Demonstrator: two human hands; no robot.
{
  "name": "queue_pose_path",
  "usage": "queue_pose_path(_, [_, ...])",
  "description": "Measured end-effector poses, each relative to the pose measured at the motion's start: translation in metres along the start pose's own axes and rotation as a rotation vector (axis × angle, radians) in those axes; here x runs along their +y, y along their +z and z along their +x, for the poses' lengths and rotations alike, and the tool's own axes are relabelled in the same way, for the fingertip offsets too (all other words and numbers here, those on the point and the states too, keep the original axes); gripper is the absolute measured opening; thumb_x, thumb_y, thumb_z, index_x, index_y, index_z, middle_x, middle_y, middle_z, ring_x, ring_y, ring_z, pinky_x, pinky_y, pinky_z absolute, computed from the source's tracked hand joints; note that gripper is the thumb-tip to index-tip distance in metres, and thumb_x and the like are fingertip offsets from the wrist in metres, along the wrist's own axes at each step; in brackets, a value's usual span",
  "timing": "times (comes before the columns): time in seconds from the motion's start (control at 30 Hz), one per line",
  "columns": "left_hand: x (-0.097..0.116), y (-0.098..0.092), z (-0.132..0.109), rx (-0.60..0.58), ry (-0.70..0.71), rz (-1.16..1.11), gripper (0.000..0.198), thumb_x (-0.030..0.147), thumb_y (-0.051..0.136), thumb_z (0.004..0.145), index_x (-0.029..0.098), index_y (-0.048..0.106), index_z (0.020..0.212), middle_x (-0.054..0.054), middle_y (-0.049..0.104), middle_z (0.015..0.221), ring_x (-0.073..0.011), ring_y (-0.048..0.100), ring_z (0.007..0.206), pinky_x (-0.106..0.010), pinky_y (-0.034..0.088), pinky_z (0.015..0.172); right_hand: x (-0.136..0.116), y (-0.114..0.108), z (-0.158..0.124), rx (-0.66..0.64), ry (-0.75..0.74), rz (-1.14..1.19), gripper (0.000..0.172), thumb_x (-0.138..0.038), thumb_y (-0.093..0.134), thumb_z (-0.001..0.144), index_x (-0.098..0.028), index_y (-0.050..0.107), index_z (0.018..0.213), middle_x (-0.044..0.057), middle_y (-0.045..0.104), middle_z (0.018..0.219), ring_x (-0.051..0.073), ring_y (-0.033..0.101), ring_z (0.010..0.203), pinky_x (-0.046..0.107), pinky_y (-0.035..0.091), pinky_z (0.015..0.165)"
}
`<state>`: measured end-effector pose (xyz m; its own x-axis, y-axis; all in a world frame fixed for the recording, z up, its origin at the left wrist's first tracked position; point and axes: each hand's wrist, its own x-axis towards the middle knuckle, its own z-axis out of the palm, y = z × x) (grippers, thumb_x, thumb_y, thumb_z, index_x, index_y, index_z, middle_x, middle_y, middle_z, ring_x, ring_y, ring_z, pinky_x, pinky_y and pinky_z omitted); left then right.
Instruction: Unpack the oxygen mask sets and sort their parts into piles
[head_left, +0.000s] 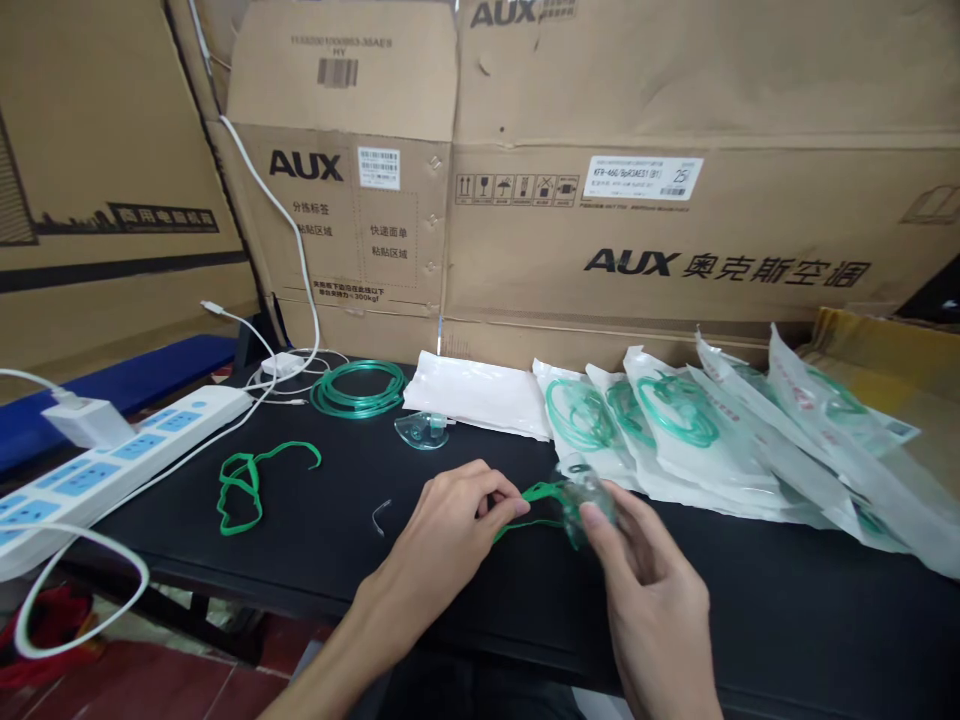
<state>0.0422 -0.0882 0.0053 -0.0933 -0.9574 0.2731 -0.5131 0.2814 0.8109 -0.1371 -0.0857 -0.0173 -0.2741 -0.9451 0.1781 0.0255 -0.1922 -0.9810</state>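
Observation:
My left hand [457,515] pinches a green elastic strap [541,491] between thumb and fingertips, above the black table. The strap runs across to a clear greenish oxygen mask [589,500], which my right hand [652,580] grips by its right side. Motion smears the mask a little, and my right fingers hide part of it. Another clear mask [421,430] lies farther back. To the left rests a loose green strap [241,490], and a small thin clear piece [381,517] lies near my left wrist.
Coiled green tubing [358,388] lies at the back, beside a white packet [480,393]. Several bagged sets with green tubing [675,410] fill the back right. A white power strip [112,465] with cables stands on the left. Cardboard boxes [525,230] wall off the back.

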Motion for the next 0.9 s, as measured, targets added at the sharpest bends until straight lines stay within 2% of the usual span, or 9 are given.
queue_pose_path(0.13, [-0.004,-0.006,0.001,-0.007,0.002,0.045,0.014,0.028,0.067,0.095,0.023,0.074,0.084,0.004,0.062,0.079,-0.0127,0.057,0.073,-0.027,0.038,0.069,0.003,0.000,0.000,0.184,-0.004,0.023,0.046,-0.047,0.079,0.083,-0.026,0.069,0.123,0.005,0.074,0.126,0.027,0.066,0.122,0.037,0.050,0.108])
queue_pose_path(0.23, [-0.005,-0.005,0.002,-0.008,-0.009,-0.007,0.010,0.032,0.069,0.094,0.027,0.077,0.095,0.004,0.065,0.082,-0.0139,0.058,0.075,-0.027,0.040,0.072,0.000,0.003,-0.001,0.070,0.003,-0.030,0.046,-0.047,0.081,0.079,-0.024,0.071,0.118,0.006,0.075,0.123,0.030,0.067,0.120,0.037,0.055,0.103])
queue_pose_path(0.33, [-0.002,-0.004,0.002,0.022,-0.006,-0.067,0.019,0.032,0.070,0.094,0.029,0.076,0.112,0.004,0.068,0.086,-0.0140,0.059,0.077,-0.026,0.043,0.075,-0.004,0.005,-0.003,-0.072,-0.009,-0.036,0.043,-0.046,0.082,0.078,-0.024,0.074,0.114,0.006,0.076,0.119,0.030,0.070,0.115,0.038,0.058,0.100])
queue_pose_path(0.5, [0.002,0.000,0.001,-0.009,0.044,-0.043,0.014,0.029,0.066,0.097,0.025,0.080,0.098,0.002,0.068,0.088,-0.0130,0.059,0.075,-0.025,0.043,0.072,-0.009,0.004,-0.005,-0.196,-0.047,-0.056,0.041,-0.044,0.083,0.075,-0.025,0.077,0.111,0.006,0.078,0.116,0.032,0.073,0.110,0.039,0.060,0.097])
queue_pose_path(0.57, [0.002,0.003,0.000,-0.008,0.054,-0.032,0.014,0.030,0.067,0.096,0.024,0.080,0.095,0.001,0.068,0.088,-0.0128,0.060,0.075,-0.025,0.043,0.071,-0.010,0.003,-0.005,-0.079,-0.043,-0.082,0.047,-0.048,0.083,0.073,-0.024,0.075,0.113,0.007,0.077,0.118,0.033,0.071,0.112,0.042,0.057,0.101])
queue_pose_path(0.67, [0.003,0.006,-0.001,0.009,0.067,-0.043,0.014,0.030,0.068,0.096,0.023,0.080,0.093,0.001,0.070,0.088,-0.0123,0.060,0.074,-0.025,0.044,0.070,-0.009,0.002,-0.005,0.234,-0.006,-0.071,0.059,-0.056,0.079,0.078,-0.024,0.066,0.126,0.009,0.073,0.127,0.033,0.067,0.121,0.044,0.050,0.110])
queue_pose_path(0.73, [0.006,0.004,0.000,0.057,0.083,-0.076,0.013,0.029,0.069,0.095,0.023,0.080,0.091,0.001,0.070,0.086,-0.0120,0.060,0.073,-0.024,0.045,0.069,-0.007,0.002,-0.004,0.312,0.033,-0.058,0.063,-0.059,0.076,0.080,-0.024,0.062,0.130,0.009,0.070,0.132,0.033,0.064,0.124,0.045,0.048,0.112])
queue_pose_path(0.8, [0.011,-0.007,0.004,0.164,0.118,-0.107,0.011,0.028,0.070,0.094,0.023,0.079,0.090,0.001,0.071,0.086,-0.0122,0.061,0.073,-0.024,0.046,0.070,-0.005,0.003,-0.003,0.266,0.046,-0.071,0.064,-0.061,0.077,0.077,-0.024,0.064,0.127,0.009,0.070,0.133,0.034,0.063,0.126,0.044,0.048,0.112])
queue_pose_path(0.9, [0.022,-0.040,0.009,0.388,0.191,-0.078,0.012,0.030,0.070,0.094,0.021,0.078,0.092,-0.001,0.073,0.089,-0.0149,0.063,0.078,-0.026,0.049,0.074,-0.003,0.004,0.000,0.148,0.049,-0.078,0.064,-0.063,0.079,0.073,-0.026,0.066,0.123,0.006,0.069,0.133,0.033,0.063,0.126,0.039,0.049,0.112])
